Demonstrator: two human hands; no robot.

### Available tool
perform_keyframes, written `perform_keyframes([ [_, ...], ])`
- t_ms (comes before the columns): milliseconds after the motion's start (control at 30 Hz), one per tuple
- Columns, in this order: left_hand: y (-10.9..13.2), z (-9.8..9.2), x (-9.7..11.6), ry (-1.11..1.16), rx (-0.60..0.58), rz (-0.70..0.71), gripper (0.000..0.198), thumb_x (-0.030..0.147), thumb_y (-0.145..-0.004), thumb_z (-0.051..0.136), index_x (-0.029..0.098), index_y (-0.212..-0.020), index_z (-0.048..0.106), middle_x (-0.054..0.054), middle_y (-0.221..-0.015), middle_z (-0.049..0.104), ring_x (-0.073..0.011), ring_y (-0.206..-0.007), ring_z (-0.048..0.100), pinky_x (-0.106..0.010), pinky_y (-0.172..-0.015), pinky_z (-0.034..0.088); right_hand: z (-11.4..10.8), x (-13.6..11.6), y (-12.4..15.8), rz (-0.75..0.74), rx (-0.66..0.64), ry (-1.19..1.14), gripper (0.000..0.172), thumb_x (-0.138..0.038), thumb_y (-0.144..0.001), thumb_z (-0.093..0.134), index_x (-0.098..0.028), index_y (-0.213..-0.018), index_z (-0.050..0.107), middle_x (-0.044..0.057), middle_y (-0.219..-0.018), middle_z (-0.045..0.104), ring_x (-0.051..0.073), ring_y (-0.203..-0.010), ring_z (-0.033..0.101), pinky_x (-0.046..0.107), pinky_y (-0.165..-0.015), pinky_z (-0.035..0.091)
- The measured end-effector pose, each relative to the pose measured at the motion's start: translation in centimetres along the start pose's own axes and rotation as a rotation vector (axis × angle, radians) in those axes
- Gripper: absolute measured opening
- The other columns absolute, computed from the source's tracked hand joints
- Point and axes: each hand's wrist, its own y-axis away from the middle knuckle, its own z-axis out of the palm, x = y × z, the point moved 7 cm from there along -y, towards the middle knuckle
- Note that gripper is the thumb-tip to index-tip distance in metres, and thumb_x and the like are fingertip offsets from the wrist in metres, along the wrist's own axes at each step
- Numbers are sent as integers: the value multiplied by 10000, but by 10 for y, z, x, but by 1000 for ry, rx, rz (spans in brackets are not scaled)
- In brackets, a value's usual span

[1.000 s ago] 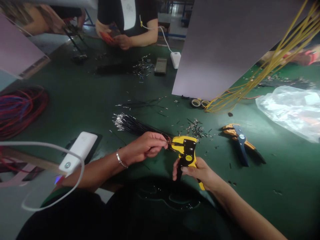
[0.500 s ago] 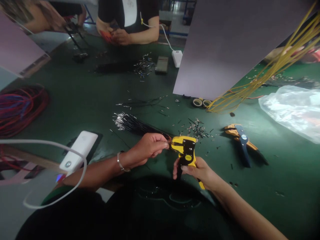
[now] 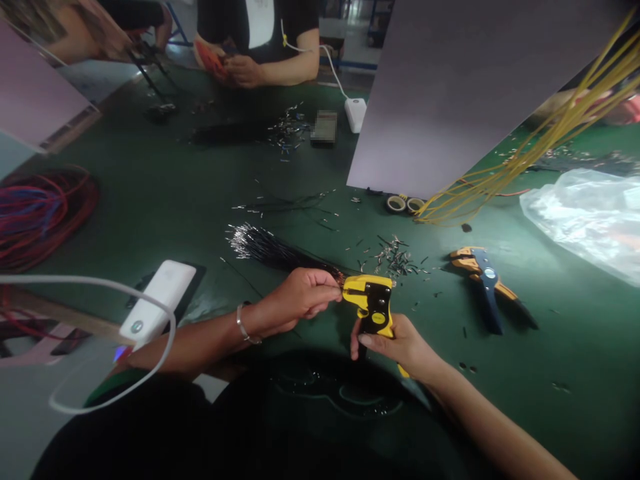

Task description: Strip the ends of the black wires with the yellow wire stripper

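Note:
My left hand (image 3: 313,297) is closed in a pinch at the jaws of a yellow and black wire stripper (image 3: 373,300). What it pinches is mostly hidden by the fingers; it appears to be a thin black wire. My right hand (image 3: 395,347) is wrapped round the stripper's handles, its jaws pointing left toward my left fingertips. Just behind my left hand lies a thick bundle of black wires (image 3: 280,248), with bright silvery ends at the left and coppery ends near the stripper. Short black offcuts (image 3: 397,257) are scattered beyond the tool.
A blue and orange wire stripper (image 3: 483,273) lies at right, near a clear plastic bag (image 3: 585,213). Yellow wires (image 3: 530,157) hang beside a grey panel (image 3: 425,93). At left are a white power bank (image 3: 160,300) and coiled red wires (image 3: 45,213). A co-worker (image 3: 257,53) sits opposite.
My left hand has shifted very slightly right, closer to the stripper's jaws. My right fingers look drawn in a little more on the handles.

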Motion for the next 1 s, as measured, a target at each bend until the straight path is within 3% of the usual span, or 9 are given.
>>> perform_keyframes([
  [667,-2,0,0,-31,-32,-6,91,187,-722,583,137,-737,659,84,-394,360,-31,-365,254,-208,-391,152,-7,14,2,53,89,-10,223,-364,-772,704,-158,-749,622,29,-591,688,155,-544,612,281,-589,466],
  [1000,-4,-1,-2,-40,-26,7,82,198,-715,596,136,-733,648,82,-407,388,-29,-362,269,-207,-383,157,-8,16,3,83,193,100,43,-204,-696,636,-181,-678,604,-4,-521,664,140,-496,574,262,-554,454],
])
